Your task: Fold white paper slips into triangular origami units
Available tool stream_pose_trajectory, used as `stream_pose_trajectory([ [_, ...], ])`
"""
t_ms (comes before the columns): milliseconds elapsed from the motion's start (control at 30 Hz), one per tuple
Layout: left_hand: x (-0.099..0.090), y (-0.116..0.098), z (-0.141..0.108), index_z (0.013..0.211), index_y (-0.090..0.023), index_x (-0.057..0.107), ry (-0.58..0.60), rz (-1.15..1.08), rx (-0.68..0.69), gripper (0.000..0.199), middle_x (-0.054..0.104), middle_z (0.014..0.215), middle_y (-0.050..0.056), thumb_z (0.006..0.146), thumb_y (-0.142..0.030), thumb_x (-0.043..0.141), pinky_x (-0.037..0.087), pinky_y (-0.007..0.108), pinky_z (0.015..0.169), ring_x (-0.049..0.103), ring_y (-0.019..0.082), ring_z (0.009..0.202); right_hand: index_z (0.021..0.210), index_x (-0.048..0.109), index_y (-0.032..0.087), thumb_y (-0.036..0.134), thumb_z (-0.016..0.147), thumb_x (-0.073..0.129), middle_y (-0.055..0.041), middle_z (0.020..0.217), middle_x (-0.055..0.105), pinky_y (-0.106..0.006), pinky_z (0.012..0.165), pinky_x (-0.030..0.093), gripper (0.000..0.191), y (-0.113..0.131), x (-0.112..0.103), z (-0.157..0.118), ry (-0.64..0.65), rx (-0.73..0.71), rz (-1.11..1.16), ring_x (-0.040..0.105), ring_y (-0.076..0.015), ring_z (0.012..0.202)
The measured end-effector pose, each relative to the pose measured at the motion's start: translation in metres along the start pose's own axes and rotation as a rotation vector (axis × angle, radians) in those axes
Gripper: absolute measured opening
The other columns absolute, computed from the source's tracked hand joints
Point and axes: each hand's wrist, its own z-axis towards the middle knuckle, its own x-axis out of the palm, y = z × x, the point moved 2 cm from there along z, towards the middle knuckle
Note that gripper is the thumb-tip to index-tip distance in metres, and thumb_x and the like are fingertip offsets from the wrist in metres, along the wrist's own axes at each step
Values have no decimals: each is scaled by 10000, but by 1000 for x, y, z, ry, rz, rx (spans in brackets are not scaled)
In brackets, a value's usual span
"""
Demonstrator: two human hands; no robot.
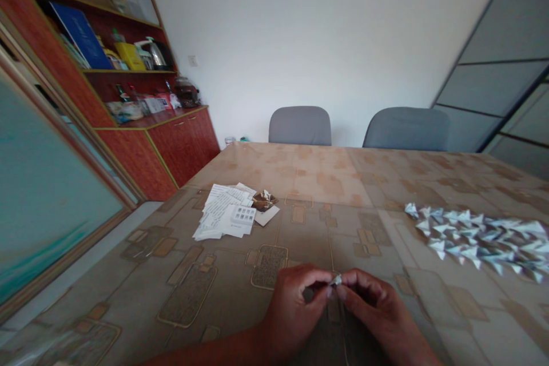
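A small piece of folded white paper (337, 280) is held up just above the table, near its front edge. My left hand (298, 303) pinches it from the left between thumb and index finger. From the right, my right hand (375, 303) grips the same piece with thumb and fingertips. The two sets of fingertips nearly meet, so most of the paper is hidden. On the right part of the table lie several rows of pointed folded paper pieces (476, 237). A loose stack of printed paper sheets (225, 211) lies ahead and to the left of my hands.
A patterned brown cloth covers the table (300, 166). Two grey chairs, one a left chair (300, 124), stand at its far side against the white wall. A red wooden cabinet (184, 140) with shelves of bottles and a kettle (155, 54) is at the left.
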Motion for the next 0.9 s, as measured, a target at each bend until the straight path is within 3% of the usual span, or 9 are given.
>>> stream_pose_trajectory([
  [367, 4, 6, -3, 746, -141, 735, 35, -178, -101, 158, 724, 695, 41, 787, -103, 587, 465, 216, 635, 648, 156, 651, 691, 683, 183, 380, 779, 698, -2, 644, 696, -216, 609, 509, 216, -5, -1, 0, -30, -78, -111, 658, -169, 643],
  [633, 2, 6, -2, 753, -146, 737, 20, -98, -7, 171, 708, 680, 29, 791, -100, 577, 435, 201, 631, 628, 138, 639, 687, 670, 185, 388, 800, 676, 16, 635, 672, -186, 612, 488, 232, -3, -1, -1, -3, -41, -121, 641, -149, 645],
  [900, 4, 7, -3, 755, -142, 734, 58, -173, -54, 174, 722, 708, 35, 779, -80, 573, 459, 207, 656, 648, 150, 672, 612, 677, 184, 376, 702, 765, 28, 567, 649, -180, 597, 479, 230, 0, 1, -1, -79, -16, -53, 618, -142, 597],
])
